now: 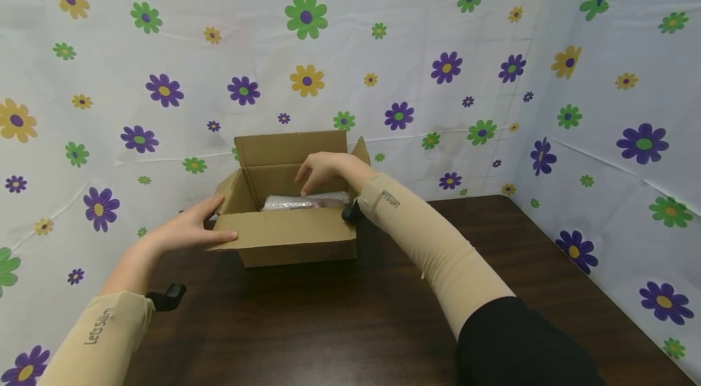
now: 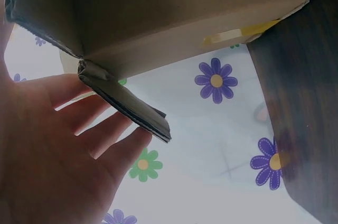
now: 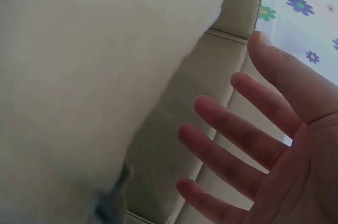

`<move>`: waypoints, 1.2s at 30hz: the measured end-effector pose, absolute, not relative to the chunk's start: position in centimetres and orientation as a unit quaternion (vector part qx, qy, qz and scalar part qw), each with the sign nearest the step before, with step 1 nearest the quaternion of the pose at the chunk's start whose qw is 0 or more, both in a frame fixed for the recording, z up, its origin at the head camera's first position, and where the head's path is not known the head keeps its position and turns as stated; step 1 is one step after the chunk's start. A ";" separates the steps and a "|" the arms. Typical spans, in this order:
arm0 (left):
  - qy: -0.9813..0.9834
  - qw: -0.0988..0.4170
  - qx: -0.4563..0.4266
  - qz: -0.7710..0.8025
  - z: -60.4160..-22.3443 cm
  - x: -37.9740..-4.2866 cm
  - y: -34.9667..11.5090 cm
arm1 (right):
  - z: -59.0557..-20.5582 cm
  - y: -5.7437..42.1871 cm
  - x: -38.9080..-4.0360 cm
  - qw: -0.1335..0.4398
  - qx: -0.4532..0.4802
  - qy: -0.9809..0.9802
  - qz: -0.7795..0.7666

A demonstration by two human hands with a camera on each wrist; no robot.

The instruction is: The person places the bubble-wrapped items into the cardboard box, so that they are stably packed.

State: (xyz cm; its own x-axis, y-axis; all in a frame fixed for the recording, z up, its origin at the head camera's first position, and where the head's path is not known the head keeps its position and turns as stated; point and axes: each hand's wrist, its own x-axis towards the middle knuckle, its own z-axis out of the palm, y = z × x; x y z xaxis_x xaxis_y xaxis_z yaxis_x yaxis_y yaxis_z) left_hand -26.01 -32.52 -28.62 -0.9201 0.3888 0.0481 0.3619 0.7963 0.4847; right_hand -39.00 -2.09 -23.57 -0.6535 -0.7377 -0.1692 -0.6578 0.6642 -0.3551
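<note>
A cardboard box (image 1: 300,254) stands with its top flaps spread. Inside it lies a bubble-wrapped bundle (image 1: 290,202), partly hidden by the front flap (image 1: 290,229). My left hand (image 1: 183,229) is at the box's left front corner, thumb on the front flap. In the left wrist view, its fairly straight fingers touch a folded side flap (image 2: 127,102). Over the box's opening hangs my right hand (image 1: 324,168), fingertips just above the bundle. The right wrist view shows its fingers (image 3: 227,155) spread and slightly bent, with nothing between them.
The dark wooden table (image 1: 350,319) runs under the box and off to the right. A flower-printed sheet (image 1: 372,94) hangs close behind the box and along the right side. Black wrist mounts (image 1: 167,298) stick out from both sleeves.
</note>
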 end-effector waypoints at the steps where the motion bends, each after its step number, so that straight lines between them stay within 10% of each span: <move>1: 0.948 0.029 0.199 0.249 -28.5 -26.1 -32.5 | -23.5 -1.8 -39.0 0.148 -0.393 0.898 -0.133; 36: 0.976 -0.016 0.140 0.167 -21.9 -25.5 -36.3 | -20.3 18.6 -36.4 0.004 -0.319 0.895 -0.312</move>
